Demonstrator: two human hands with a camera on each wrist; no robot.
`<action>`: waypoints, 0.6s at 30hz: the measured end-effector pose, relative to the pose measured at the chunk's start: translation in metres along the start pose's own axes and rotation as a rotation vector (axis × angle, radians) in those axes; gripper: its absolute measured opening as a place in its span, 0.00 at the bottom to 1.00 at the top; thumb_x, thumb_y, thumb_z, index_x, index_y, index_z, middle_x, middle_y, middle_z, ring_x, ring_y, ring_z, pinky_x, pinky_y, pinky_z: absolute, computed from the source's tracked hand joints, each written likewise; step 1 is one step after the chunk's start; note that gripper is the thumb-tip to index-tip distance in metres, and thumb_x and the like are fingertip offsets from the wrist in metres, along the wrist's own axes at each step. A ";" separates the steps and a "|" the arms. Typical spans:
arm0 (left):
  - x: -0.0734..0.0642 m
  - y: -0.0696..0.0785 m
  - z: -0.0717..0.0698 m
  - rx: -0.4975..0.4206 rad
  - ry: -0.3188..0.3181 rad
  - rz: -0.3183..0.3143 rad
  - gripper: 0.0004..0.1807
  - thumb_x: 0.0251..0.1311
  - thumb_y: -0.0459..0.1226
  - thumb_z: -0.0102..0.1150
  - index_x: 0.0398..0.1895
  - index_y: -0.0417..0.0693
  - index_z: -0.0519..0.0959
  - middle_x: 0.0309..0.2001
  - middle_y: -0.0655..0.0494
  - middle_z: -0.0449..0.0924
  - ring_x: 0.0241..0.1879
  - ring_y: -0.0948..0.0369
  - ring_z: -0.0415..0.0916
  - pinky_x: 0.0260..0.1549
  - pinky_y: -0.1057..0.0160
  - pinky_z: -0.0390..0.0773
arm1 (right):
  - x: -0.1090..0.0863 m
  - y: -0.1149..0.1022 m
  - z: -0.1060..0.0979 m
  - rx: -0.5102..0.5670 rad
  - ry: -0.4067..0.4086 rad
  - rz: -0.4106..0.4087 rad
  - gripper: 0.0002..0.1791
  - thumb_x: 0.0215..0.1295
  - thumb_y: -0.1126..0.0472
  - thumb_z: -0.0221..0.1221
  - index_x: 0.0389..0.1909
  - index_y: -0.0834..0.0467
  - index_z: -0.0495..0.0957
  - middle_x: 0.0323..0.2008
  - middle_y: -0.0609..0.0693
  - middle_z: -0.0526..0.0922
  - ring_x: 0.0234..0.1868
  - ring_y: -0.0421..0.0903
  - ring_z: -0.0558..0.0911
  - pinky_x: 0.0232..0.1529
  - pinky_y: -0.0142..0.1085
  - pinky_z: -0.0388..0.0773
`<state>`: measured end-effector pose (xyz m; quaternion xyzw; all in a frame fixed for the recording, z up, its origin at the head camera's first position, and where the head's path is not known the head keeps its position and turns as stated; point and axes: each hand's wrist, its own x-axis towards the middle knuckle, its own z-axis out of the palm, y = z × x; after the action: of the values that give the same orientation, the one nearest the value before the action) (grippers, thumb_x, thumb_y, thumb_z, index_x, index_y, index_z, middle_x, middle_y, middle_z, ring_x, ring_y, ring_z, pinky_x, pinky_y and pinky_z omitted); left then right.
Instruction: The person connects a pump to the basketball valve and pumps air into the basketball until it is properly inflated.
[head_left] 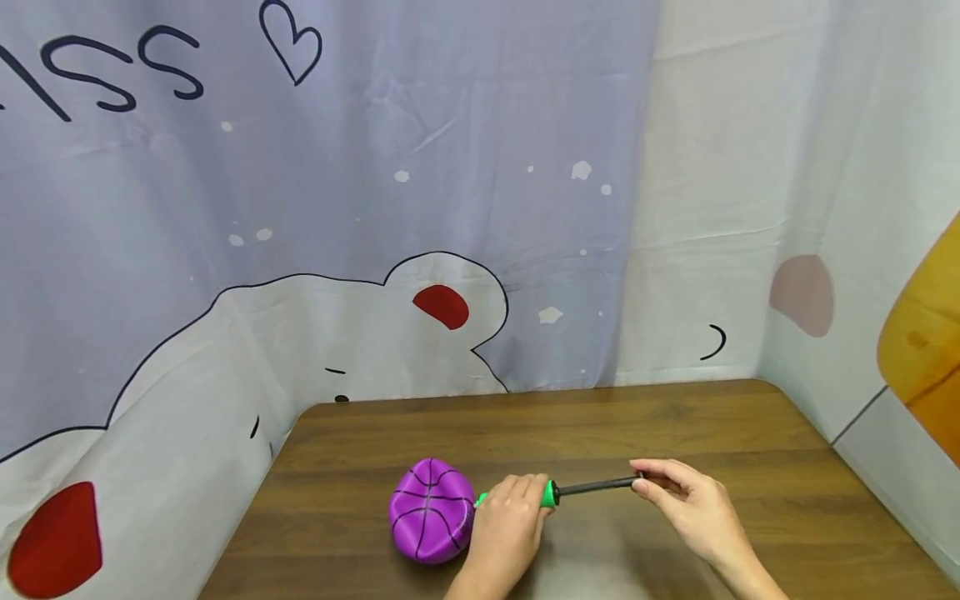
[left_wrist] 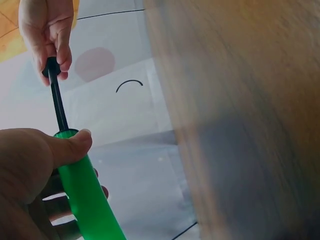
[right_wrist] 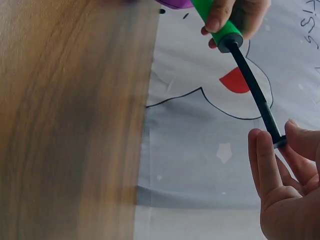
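Note:
A small hand pump with a green barrel point(left_wrist: 92, 200) and a black rod point(head_left: 596, 486) is held level above the table. My left hand point(head_left: 506, 527) grips the green barrel, thumb along its end in the left wrist view. Between thumb and fingers, my right hand point(head_left: 693, 508) pinches the black end of the rod, which is drawn well out of the barrel. At the barrel's other end sits a purple ball point(head_left: 431, 510) with black lines; its surface is dented and soft-looking. The short tip between pump and ball is mostly hidden behind my left hand.
The brown wooden table point(head_left: 360, 442) has rounded far corners. Behind it and along both sides hangs a printed curtain point(head_left: 510, 208) with white bear shapes, red patches and a heart. A yellow printed shape point(head_left: 922, 333) shows at the right.

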<state>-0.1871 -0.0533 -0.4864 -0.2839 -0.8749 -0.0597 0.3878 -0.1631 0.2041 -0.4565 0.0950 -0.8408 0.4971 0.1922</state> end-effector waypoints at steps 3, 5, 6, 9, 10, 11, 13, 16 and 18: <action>0.001 0.001 0.002 0.023 0.008 0.023 0.25 0.45 0.45 0.79 0.46 0.46 0.83 0.41 0.57 0.87 0.38 0.62 0.82 0.42 0.65 0.84 | -0.003 -0.001 0.010 0.025 0.000 0.001 0.12 0.63 0.60 0.69 0.47 0.52 0.86 0.43 0.48 0.89 0.41 0.32 0.85 0.41 0.25 0.83; 0.001 0.003 0.002 0.032 0.006 0.030 0.26 0.43 0.44 0.80 0.46 0.45 0.84 0.41 0.56 0.87 0.38 0.61 0.82 0.44 0.65 0.84 | -0.004 -0.002 0.018 0.040 -0.007 0.013 0.12 0.62 0.61 0.69 0.47 0.52 0.86 0.43 0.46 0.89 0.41 0.32 0.85 0.42 0.26 0.84; 0.001 0.004 0.002 0.034 0.003 0.029 0.26 0.43 0.44 0.80 0.46 0.45 0.84 0.42 0.55 0.87 0.38 0.61 0.82 0.44 0.65 0.84 | -0.004 -0.003 0.022 0.053 -0.012 0.016 0.12 0.61 0.62 0.69 0.47 0.52 0.86 0.43 0.46 0.88 0.41 0.33 0.85 0.42 0.26 0.84; 0.001 0.006 0.002 0.035 -0.010 0.027 0.26 0.42 0.43 0.80 0.46 0.44 0.84 0.42 0.55 0.88 0.39 0.61 0.82 0.45 0.65 0.84 | -0.005 -0.005 0.035 0.087 -0.018 0.023 0.13 0.60 0.64 0.70 0.45 0.53 0.86 0.42 0.47 0.88 0.40 0.34 0.86 0.42 0.28 0.85; 0.001 0.006 0.002 0.040 -0.014 0.026 0.26 0.42 0.43 0.80 0.46 0.44 0.84 0.43 0.55 0.88 0.39 0.61 0.82 0.46 0.65 0.84 | -0.004 -0.005 0.040 0.098 -0.017 0.016 0.13 0.59 0.65 0.70 0.45 0.53 0.86 0.42 0.48 0.88 0.40 0.35 0.86 0.41 0.28 0.85; 0.001 0.007 0.002 0.045 -0.013 0.028 0.26 0.42 0.43 0.80 0.46 0.44 0.85 0.43 0.54 0.88 0.39 0.61 0.82 0.46 0.65 0.84 | -0.004 -0.006 0.044 0.110 -0.016 0.012 0.13 0.59 0.66 0.70 0.44 0.54 0.86 0.42 0.49 0.88 0.40 0.36 0.86 0.41 0.28 0.85; 0.002 0.008 0.001 0.057 -0.017 0.030 0.26 0.43 0.43 0.80 0.46 0.44 0.85 0.43 0.54 0.88 0.39 0.61 0.82 0.46 0.65 0.84 | -0.004 -0.008 0.053 0.122 -0.011 0.007 0.12 0.58 0.68 0.70 0.43 0.54 0.86 0.41 0.50 0.88 0.39 0.36 0.86 0.40 0.28 0.85; 0.002 0.009 0.000 0.073 -0.025 0.033 0.25 0.43 0.44 0.80 0.46 0.44 0.85 0.42 0.55 0.88 0.38 0.61 0.82 0.46 0.65 0.83 | -0.005 -0.012 0.064 0.138 -0.022 0.035 0.12 0.57 0.69 0.70 0.42 0.56 0.86 0.41 0.51 0.88 0.38 0.36 0.86 0.39 0.27 0.85; 0.002 0.010 0.000 0.073 -0.034 0.034 0.25 0.43 0.43 0.80 0.45 0.44 0.85 0.43 0.54 0.88 0.39 0.61 0.82 0.46 0.65 0.84 | -0.004 -0.014 0.070 0.145 -0.040 0.070 0.13 0.57 0.70 0.70 0.43 0.57 0.86 0.41 0.51 0.88 0.38 0.36 0.86 0.40 0.27 0.85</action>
<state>-0.1831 -0.0444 -0.4862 -0.2852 -0.8780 -0.0165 0.3840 -0.1703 0.1361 -0.4777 0.0892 -0.8091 0.5611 0.1505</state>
